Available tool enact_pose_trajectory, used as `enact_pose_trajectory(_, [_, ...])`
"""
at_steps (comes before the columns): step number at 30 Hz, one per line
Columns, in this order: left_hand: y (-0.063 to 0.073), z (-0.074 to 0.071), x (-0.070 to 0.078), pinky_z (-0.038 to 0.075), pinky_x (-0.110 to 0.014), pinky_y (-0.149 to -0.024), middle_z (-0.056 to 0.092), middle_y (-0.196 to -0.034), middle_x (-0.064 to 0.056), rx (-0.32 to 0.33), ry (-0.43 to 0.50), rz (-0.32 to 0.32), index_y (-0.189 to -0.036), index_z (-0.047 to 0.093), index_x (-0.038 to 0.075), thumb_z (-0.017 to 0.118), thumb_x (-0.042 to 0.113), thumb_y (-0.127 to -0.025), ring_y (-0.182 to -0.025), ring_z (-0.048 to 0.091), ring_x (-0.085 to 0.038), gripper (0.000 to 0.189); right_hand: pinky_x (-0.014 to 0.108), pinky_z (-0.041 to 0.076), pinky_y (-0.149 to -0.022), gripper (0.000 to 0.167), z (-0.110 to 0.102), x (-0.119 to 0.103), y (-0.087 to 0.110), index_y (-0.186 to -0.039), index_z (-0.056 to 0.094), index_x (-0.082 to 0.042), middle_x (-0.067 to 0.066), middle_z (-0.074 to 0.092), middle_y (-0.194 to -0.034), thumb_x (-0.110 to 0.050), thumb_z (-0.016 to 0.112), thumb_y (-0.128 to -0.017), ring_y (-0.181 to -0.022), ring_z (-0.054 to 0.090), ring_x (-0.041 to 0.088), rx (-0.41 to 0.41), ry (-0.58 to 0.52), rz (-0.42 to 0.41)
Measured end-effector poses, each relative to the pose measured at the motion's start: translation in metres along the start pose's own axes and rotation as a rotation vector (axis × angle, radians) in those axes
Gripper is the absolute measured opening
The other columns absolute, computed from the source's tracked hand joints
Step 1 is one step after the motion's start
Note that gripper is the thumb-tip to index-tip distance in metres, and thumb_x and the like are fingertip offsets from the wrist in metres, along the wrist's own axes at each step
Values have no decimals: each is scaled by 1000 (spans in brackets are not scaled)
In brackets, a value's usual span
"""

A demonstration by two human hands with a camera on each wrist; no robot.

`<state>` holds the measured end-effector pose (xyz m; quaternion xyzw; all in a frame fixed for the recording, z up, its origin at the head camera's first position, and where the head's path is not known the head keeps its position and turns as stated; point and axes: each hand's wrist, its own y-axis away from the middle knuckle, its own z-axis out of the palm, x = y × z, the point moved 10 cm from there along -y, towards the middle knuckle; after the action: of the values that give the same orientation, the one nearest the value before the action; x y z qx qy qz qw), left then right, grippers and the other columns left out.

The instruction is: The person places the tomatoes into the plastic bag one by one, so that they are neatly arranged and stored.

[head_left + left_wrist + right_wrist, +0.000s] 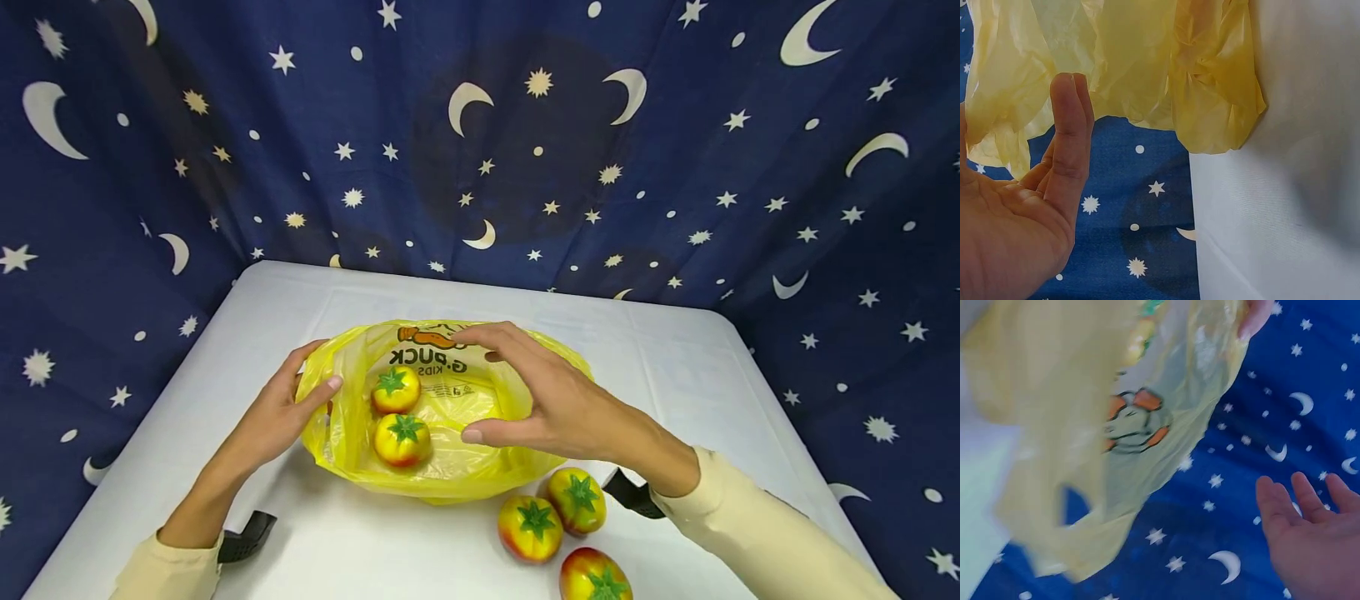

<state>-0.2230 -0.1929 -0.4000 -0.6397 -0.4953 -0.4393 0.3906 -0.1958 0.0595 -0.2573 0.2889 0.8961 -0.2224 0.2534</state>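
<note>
A yellow plastic bag lies with its mouth spread wide on the table. My left hand holds its left rim, thumb inside and fingers along the outside; the left wrist view shows those fingers nearly straight against the plastic. Inside the bag are two yellow-red toy tomatoes with green tops, one farther back and one nearer. Over the right part of the mouth hovers my right hand, fingers and thumb spread apart with nothing between them. In the right wrist view, the bag stands apart from that hand.
Three more toy tomatoes sit in front of the bag's right side: one by its rim, one beside that, and one at the frame's bottom edge. A white cloth covers the table. Dark blue star-and-moon curtains surround it.
</note>
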Motion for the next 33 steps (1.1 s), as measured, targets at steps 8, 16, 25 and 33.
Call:
enact_pose_trajectory(8, [-1, -3, 0, 57, -29, -72, 58, -121, -25, 8, -4, 8, -155, 24, 6, 54, 22, -107, -85, 65, -23, 60, 33, 36, -113, 108, -28, 37, 65, -159, 27, -19, 0, 31, -159, -44, 90, -76, -141, 36, 23, 126, -124, 62])
enact_pose_trajectory(16, [-3, -2, 0, 57, -28, -73, 57, -122, -26, 11, 11, 5, -155, 23, 6, 54, 22, -107, -86, 64, -22, 60, 15, 25, -112, 123, -24, 85, 128, -163, 10, -14, 7, 13, -167, -54, 86, -75, -150, 19, 21, 160, -253, 143])
enact_pose_trajectory(25, [-2, -2, -1, 57, -29, -74, 59, -120, -27, 6, 34, 6, -156, 22, 6, 53, 23, -107, -86, 66, -21, 60, 20, 30, -112, 125, 28, 134, 173, -164, 4, -15, 7, 11, -168, -40, 89, -75, -150, 20, 12, 87, -320, 240])
enact_pose_trajectory(33, [0, -2, -4, 55, -27, -75, 60, -117, -25, 15, 16, -3, -156, 23, 6, 53, 23, -107, -86, 65, -21, 60, 22, 32, -111, 132, 52, 153, 184, -164, 6, -24, 0, 24, -165, -20, 96, -68, -146, 30, 10, 74, -283, 343])
